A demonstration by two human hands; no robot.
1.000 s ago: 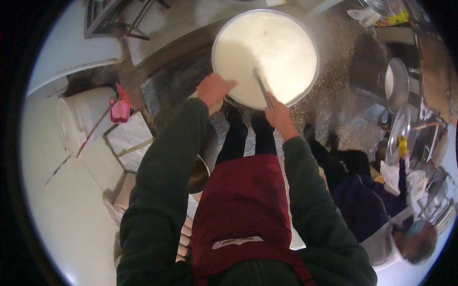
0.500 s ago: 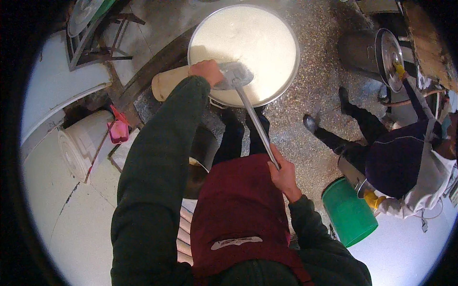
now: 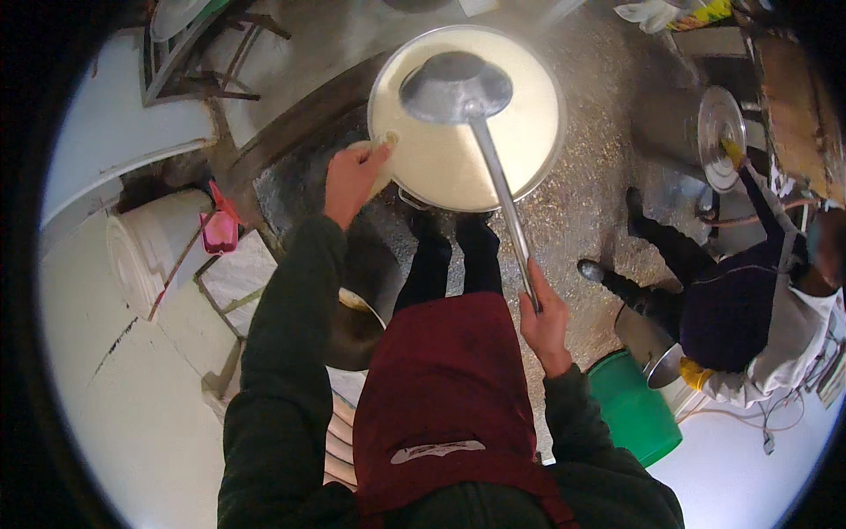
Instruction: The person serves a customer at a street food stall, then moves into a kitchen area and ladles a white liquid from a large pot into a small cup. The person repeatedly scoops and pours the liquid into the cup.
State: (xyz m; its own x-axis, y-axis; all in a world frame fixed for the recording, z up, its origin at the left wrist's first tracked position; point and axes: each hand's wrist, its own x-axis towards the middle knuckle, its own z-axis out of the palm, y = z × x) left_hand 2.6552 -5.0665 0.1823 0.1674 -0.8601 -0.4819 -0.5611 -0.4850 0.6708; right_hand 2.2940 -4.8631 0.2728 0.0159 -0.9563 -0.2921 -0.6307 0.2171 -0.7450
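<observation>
A large round metal pot (image 3: 558, 132) full of creamy liquid (image 3: 520, 132) stands on the floor ahead of me. My right hand (image 3: 546, 324) is closed around the lower end of a long-handled metal ladle (image 3: 456, 88). The ladle's wide bowl is over the left and middle part of the pot. At the pot's left edge, my left hand (image 3: 352, 181) is closed, with its fingertips on a pale beige thing (image 3: 382, 182). Most of that beige thing is hidden by the hand, so its shape cannot be made out now.
To the right a co-worker (image 3: 749, 291) in yellow gloves handles metal pots, one by its round lid (image 3: 723, 132). A green tub (image 3: 630, 410) is below them. At left are a white drum (image 3: 163, 247), a pink scoop (image 3: 218, 231) and a metal stand (image 3: 189, 66). Another pot (image 3: 357, 331) stands beside my legs.
The ladle bowl has moved away from my left hand, up over the pot. My left hand has shifted left and down; the beige cylinder seen beneath it before is now mostly hidden.
</observation>
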